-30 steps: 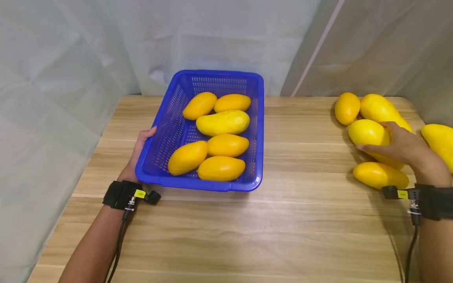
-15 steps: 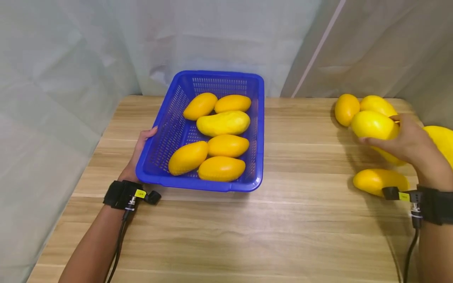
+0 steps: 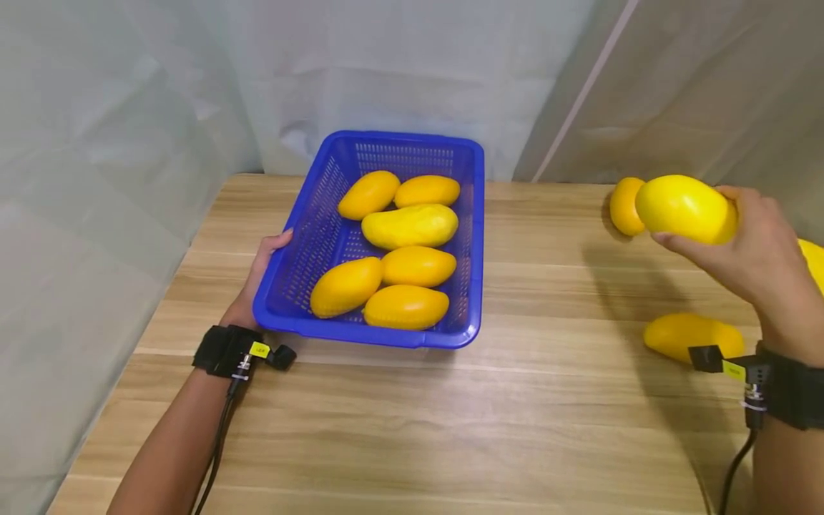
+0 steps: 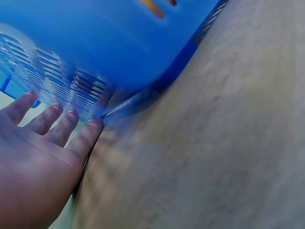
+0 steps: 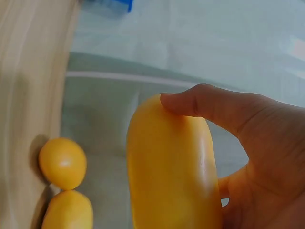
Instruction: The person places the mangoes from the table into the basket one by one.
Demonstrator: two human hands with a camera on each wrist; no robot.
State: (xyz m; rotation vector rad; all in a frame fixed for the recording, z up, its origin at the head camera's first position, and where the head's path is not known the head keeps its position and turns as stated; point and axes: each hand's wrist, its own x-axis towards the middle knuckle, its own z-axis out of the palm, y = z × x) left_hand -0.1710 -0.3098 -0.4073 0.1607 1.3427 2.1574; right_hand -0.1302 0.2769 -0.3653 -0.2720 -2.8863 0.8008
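Observation:
My right hand (image 3: pixel 747 247) grips a yellow mango (image 3: pixel 685 209) and holds it up in the air above the table's right side; the right wrist view shows the thumb across the mango (image 5: pixel 171 167). A blue plastic basket (image 3: pixel 302 239) stands at centre left with several yellow mangoes (image 3: pixel 408 266) inside. My left hand (image 3: pixel 257 275) lies against the basket's left wall with straight fingers (image 4: pixel 62 129) touching the blue mesh (image 4: pixel 95 57).
Loose mangoes lie on the wooden table (image 3: pixel 534 400) at the right: one near my right wrist (image 3: pixel 682 335), one at the back (image 3: pixel 624 207), one at the right frame edge (image 3: pixel 814 261). Grey curtains close off the back and left.
My right hand has lifted the mango off the pile, up and slightly back. The left hand and the basket have stayed put.

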